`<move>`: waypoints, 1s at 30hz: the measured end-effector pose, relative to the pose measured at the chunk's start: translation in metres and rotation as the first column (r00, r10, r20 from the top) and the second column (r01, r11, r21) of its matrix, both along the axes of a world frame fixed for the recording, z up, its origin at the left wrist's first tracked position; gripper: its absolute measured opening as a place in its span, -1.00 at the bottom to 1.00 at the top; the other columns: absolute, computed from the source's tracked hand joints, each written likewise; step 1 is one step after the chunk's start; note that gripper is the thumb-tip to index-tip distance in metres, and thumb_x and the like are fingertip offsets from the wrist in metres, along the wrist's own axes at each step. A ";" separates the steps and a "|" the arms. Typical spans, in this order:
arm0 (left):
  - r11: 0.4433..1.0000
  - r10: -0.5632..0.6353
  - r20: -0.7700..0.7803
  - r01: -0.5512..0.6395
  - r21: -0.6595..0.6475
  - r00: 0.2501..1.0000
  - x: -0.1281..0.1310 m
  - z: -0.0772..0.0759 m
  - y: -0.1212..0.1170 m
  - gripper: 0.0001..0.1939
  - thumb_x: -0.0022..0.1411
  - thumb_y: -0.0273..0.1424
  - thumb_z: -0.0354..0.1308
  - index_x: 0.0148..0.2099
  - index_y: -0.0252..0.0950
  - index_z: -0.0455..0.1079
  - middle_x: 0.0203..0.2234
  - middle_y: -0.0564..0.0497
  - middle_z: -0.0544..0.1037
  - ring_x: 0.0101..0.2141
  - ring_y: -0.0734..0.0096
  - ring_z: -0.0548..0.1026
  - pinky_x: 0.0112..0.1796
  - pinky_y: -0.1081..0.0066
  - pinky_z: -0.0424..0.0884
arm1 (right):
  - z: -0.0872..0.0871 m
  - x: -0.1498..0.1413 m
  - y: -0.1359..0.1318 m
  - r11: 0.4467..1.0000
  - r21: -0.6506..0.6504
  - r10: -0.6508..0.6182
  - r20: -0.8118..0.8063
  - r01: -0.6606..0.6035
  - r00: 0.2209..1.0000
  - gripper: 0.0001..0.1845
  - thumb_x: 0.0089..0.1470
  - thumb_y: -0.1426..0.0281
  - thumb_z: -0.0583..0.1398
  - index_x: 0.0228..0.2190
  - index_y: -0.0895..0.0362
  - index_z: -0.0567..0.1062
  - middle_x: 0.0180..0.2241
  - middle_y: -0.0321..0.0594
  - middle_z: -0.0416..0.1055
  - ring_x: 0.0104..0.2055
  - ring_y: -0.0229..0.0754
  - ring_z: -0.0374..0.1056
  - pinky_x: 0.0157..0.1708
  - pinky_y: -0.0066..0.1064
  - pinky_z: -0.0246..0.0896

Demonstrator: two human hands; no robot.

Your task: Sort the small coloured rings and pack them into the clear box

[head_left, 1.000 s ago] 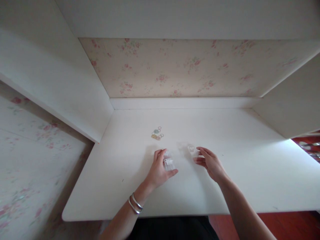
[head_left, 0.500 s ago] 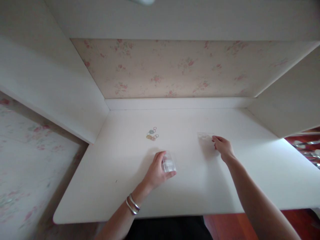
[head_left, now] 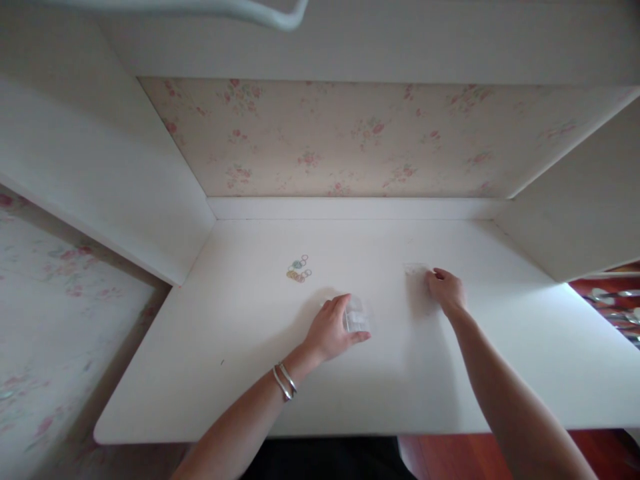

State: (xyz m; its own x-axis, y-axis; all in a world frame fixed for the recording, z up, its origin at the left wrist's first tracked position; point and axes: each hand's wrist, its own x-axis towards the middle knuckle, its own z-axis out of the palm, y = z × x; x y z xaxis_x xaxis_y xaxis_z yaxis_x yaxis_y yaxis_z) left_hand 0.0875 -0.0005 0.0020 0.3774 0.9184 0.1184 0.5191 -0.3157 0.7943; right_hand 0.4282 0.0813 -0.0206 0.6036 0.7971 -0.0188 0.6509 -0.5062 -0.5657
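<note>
My left hand [head_left: 330,328], with two silver bangles [head_left: 285,381] on its wrist, is closed around a small clear plastic box [head_left: 357,316] just over the white tabletop. Fingers and thumb grip the box from its two sides. Farther right, my right hand [head_left: 447,291] pinches the edge of a thin transparent piece [head_left: 416,275]; whether it is a bag or a lid I cannot tell. Several small rings [head_left: 299,270], gold and greenish, lie in a loose cluster on the table beyond my left hand.
White side panels [head_left: 595,193] and a low back ledge [head_left: 350,209] enclose the white desk [head_left: 260,393]. A tiny dark sliver [head_left: 223,362] lies at the left. A pale curved bar [head_left: 270,15] hangs blurred at the top.
My left hand has shifted right with the clear box. My right hand has moved slightly right, with the transparent piece. The pale bar shows more at the top.
</note>
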 end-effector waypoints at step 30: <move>0.988 0.105 0.224 -0.128 0.091 0.969 -0.007 -0.005 0.038 -0.47 0.15 -0.24 0.17 0.14 -0.19 0.15 0.07 -0.10 0.29 -0.14 0.34 0.44 -0.10 0.24 0.41 | 0.023 -0.079 -0.003 0.828 -0.251 0.553 0.222 -0.501 0.803 -0.65 0.07 0.28 0.01 -0.42 0.10 0.56 -0.54 -0.19 0.49 -0.46 -0.16 0.37 -0.47 -0.42 0.08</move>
